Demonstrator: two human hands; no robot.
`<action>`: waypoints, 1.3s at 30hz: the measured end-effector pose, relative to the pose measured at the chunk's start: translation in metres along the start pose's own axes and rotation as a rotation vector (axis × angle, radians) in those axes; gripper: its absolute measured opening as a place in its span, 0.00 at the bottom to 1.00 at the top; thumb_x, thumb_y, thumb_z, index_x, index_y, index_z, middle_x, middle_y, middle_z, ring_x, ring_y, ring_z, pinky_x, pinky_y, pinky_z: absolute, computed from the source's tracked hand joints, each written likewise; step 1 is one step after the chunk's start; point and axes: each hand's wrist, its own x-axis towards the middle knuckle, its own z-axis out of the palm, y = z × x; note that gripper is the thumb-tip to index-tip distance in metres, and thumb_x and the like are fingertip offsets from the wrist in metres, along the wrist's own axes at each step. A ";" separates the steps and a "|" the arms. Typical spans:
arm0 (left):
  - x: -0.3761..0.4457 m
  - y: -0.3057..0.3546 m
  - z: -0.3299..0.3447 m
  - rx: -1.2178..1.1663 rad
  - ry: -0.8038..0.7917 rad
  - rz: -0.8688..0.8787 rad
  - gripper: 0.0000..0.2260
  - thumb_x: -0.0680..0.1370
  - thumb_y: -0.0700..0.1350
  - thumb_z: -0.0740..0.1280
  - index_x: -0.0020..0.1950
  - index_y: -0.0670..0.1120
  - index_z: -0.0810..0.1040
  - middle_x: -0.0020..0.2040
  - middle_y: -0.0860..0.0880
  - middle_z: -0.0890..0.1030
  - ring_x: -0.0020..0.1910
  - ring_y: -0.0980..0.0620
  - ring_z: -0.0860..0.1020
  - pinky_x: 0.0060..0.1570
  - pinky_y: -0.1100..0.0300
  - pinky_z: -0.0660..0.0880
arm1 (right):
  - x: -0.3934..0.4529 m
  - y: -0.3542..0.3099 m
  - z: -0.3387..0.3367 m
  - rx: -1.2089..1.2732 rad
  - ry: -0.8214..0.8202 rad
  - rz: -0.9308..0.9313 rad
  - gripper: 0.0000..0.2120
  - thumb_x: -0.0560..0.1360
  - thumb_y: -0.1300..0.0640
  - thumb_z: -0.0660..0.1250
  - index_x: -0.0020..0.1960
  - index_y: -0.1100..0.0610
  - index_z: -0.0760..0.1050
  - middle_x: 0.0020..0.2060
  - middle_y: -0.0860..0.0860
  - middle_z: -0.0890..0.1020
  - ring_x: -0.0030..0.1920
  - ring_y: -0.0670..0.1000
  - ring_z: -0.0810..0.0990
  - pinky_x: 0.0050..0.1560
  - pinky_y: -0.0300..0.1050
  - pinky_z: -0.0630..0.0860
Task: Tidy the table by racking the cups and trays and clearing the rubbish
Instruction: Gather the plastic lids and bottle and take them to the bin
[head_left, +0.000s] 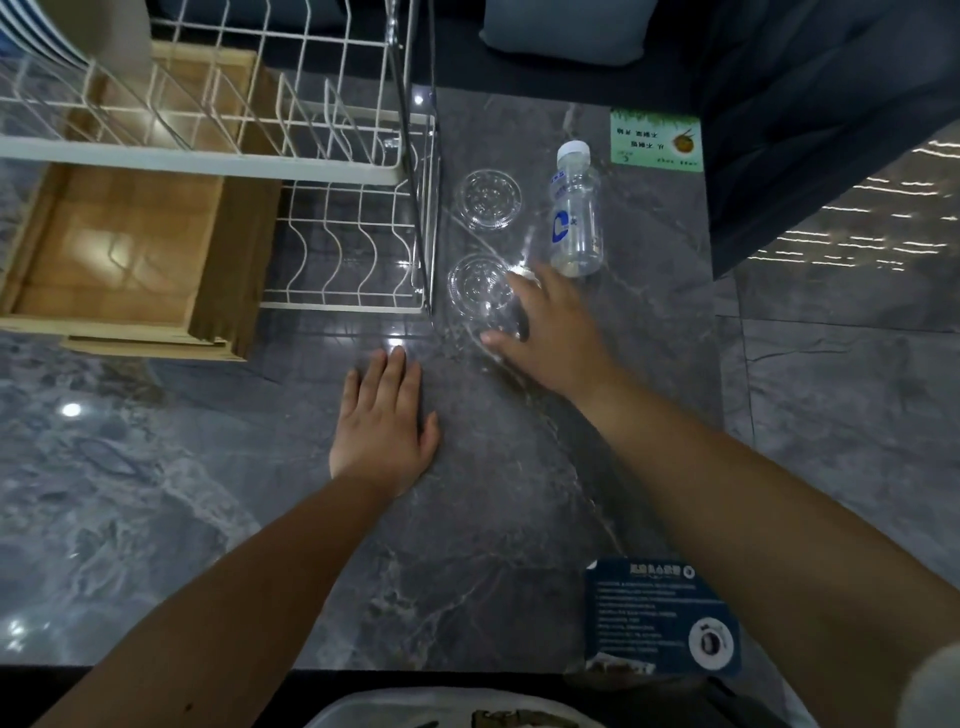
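On counter (467, 519), right hand (550, 332) spread over near clear cup (475, 286), grip unclear; left hand (384, 421) flat, released; bottle (575, 218) just beyond.

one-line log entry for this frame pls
left hand: flat on table | right hand: reaching onto near clear cup | bottle: lying, untouched | grasp: unclear

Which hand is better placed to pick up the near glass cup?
The right hand: its fingers already reach around the near cup beside the rack. The left hand lies flat on the table, farther from the cup.
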 end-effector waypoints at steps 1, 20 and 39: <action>0.000 0.000 0.000 0.001 -0.001 -0.002 0.30 0.78 0.57 0.52 0.76 0.43 0.60 0.78 0.41 0.60 0.78 0.43 0.53 0.76 0.42 0.48 | 0.012 -0.006 0.004 -0.021 -0.020 -0.026 0.37 0.72 0.36 0.65 0.75 0.52 0.61 0.76 0.58 0.60 0.75 0.61 0.59 0.71 0.62 0.63; 0.000 0.002 -0.005 -0.008 -0.013 -0.007 0.30 0.78 0.56 0.54 0.76 0.42 0.62 0.77 0.41 0.61 0.78 0.42 0.55 0.75 0.43 0.48 | 0.047 -0.014 0.033 -0.189 0.009 -0.013 0.31 0.69 0.38 0.65 0.68 0.52 0.70 0.64 0.63 0.73 0.63 0.66 0.71 0.63 0.62 0.69; 0.000 0.000 -0.004 -0.018 -0.023 0.006 0.29 0.79 0.57 0.53 0.76 0.42 0.62 0.77 0.41 0.61 0.78 0.42 0.54 0.75 0.41 0.50 | 0.140 -0.020 0.005 0.007 0.177 0.172 0.29 0.72 0.41 0.66 0.68 0.54 0.69 0.67 0.60 0.68 0.67 0.61 0.64 0.67 0.53 0.65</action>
